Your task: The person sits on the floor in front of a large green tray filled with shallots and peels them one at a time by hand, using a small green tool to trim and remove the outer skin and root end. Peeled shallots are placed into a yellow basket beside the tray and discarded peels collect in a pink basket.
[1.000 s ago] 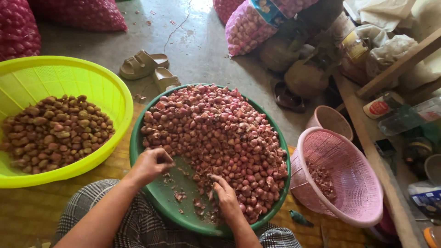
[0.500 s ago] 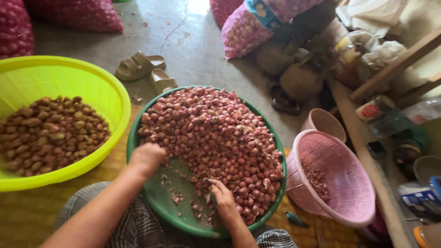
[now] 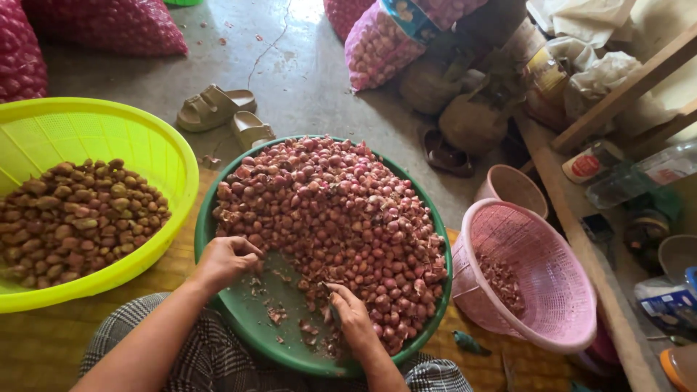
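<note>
My left hand (image 3: 226,259) is curled, fingers folded in at the near edge of the shallot heap, knuckles up; it touches the shallots (image 3: 334,218) there, though I cannot tell whether it has closed on one. My right hand (image 3: 352,313) rests low in the bare part of the basin, fingers drawn together around something small and dark that I cannot make out; whether it is a blade or a bulb is hidden by the fingers. Both hands sit inside the round green basin (image 3: 250,327), whose near part is bare green with scraps of peel (image 3: 276,314) scattered over it, while the reddish-pink shallots are banked up across its far and right sides. The basin lies in front of my knees, over my checked trousers (image 3: 131,341). To my left, touching or just beside the basin, stands a yellow-green basket (image 3: 94,138) part filled with brownish bulbs (image 3: 72,218). To my right a pink basket (image 3: 552,290) leans tilted against the basin, a few reddish scraps in it, and a smaller pink bowl (image 3: 512,189) stands behind it. Farther out on the concrete floor lie a pair of tan sandals (image 3: 218,109), and red mesh sacks (image 3: 109,25) of shallots sit along the far edge.
</note>
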